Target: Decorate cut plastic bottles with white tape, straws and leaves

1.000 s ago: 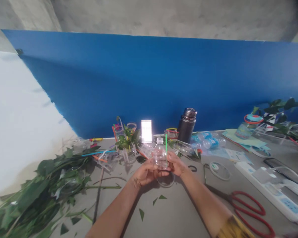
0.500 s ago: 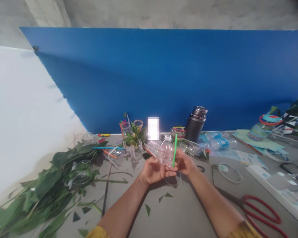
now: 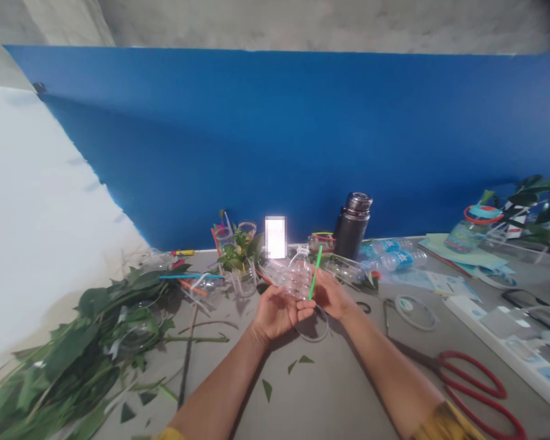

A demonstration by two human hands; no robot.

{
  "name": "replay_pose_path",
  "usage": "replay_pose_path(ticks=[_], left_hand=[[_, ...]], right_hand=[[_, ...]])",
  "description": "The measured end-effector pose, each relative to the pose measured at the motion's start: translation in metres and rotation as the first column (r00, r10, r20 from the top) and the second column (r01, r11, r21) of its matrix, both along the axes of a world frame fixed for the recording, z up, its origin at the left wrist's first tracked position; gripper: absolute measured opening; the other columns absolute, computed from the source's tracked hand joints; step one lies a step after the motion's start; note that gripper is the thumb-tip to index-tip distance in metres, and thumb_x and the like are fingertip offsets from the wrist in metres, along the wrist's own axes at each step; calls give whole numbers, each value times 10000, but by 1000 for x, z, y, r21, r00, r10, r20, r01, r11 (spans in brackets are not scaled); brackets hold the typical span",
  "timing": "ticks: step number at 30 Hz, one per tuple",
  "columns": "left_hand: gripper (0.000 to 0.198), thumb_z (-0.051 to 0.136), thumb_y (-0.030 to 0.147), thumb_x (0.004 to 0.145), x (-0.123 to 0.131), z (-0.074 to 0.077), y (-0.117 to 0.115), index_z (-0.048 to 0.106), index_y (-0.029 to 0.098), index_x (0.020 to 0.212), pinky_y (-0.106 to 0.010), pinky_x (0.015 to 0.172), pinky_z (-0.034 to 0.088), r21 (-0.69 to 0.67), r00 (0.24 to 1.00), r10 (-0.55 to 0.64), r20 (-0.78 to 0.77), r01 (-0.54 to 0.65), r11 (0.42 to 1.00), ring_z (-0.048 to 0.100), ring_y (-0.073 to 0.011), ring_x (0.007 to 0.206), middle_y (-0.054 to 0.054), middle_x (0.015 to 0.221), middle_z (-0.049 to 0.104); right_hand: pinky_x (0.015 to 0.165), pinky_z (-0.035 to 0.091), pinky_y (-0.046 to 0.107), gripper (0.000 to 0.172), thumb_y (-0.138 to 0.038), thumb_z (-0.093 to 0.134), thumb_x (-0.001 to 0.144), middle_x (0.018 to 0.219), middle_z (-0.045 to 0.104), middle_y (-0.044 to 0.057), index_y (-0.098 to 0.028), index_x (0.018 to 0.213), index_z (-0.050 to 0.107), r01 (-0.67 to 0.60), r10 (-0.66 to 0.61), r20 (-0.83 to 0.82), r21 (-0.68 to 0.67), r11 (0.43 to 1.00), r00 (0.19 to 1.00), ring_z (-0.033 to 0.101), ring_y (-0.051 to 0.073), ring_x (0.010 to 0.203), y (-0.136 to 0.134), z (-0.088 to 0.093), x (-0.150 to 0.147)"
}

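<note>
Both hands are in front of me over the grey table. My left hand (image 3: 279, 313) cups the lower side of an empty clear plastic bottle (image 3: 297, 278), whose neck points up and has no cap. My right hand (image 3: 332, 296) presses against the bottle's other side, its fingers at the foot of a green plastic straw (image 3: 315, 281). The straw leans across the bottle's shoulder, and I cannot tell if its end is inside. A clear plastic ring (image 3: 318, 324) lies on the table just beneath my hands.
Leafy green branches (image 3: 73, 348) lie at the left. Clear cups with leaves and straws (image 3: 242, 281), a dark steel thermos (image 3: 352, 226) and water bottles (image 3: 394, 260) stand at the back. Red-handled scissors (image 3: 474, 391) and a white power strip (image 3: 508, 348) lie at the right.
The straw now tilts further, its top leaning right, and the bottle sits slightly lower in my hands. The head view has shifted a little.
</note>
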State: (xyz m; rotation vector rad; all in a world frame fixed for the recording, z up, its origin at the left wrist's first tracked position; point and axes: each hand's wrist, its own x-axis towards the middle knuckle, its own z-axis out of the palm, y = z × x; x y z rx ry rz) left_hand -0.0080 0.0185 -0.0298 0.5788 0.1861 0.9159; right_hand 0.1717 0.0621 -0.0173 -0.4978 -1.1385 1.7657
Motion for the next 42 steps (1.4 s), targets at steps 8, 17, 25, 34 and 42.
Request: replay_pose_path(ticks=[8, 17, 25, 34, 42], left_hand=[[378, 756, 423, 845, 5, 12, 4, 727, 105, 1049, -421, 896, 601, -30, 919, 254, -301, -276, 961, 793, -316, 954, -167, 991, 806], [780, 978, 258, 612, 21, 27, -9, 629, 230, 1309, -382, 1016, 568, 463, 530, 716, -454, -546, 698, 707, -279, 1193, -114, 1308, 725], [712, 869, 286, 666, 26, 22, -8, 633, 212, 1334, -393, 909, 614, 547, 365, 765, -531, -541, 638, 746, -279, 1065, -125, 1228, 760], [596, 813, 293, 729, 23, 31, -12, 715, 223, 1312, -444, 995, 608, 586, 393, 776, -494, -509, 631, 742, -311, 1119, -107, 1225, 792], [514, 855, 212, 727, 26, 32, -14, 782, 271, 1233, -450, 1019, 587, 506, 488, 757, -434, -564, 653, 727, -340, 1135, -78, 1196, 802]], right_hand=[[740, 615, 395, 637, -687, 930, 693, 994, 832, 73, -250, 1141, 815, 185, -185, 16, -33, 982, 983, 760, 272, 855, 7, 1, 2], [824, 601, 402, 549, -697, 865, 771, 919, 815, 68, -219, 1033, 800, 285, -315, 133, 202, 937, 940, 764, 273, 868, 6, 4, -2], [742, 574, 344, 600, -730, 820, 797, 958, 774, 67, -214, 1097, 760, 338, -398, 205, 271, 901, 894, 715, 236, 827, 7, -3, -3], [827, 605, 371, 673, -661, 913, 712, 1019, 806, 80, -214, 1194, 769, 188, -212, 131, 174, 967, 969, 755, 267, 940, 6, -1, -3], [734, 578, 353, 454, -548, 904, 745, 887, 790, 72, -193, 1010, 804, 311, -340, 110, 219, 925, 934, 717, 240, 799, -1, 5, -12]])
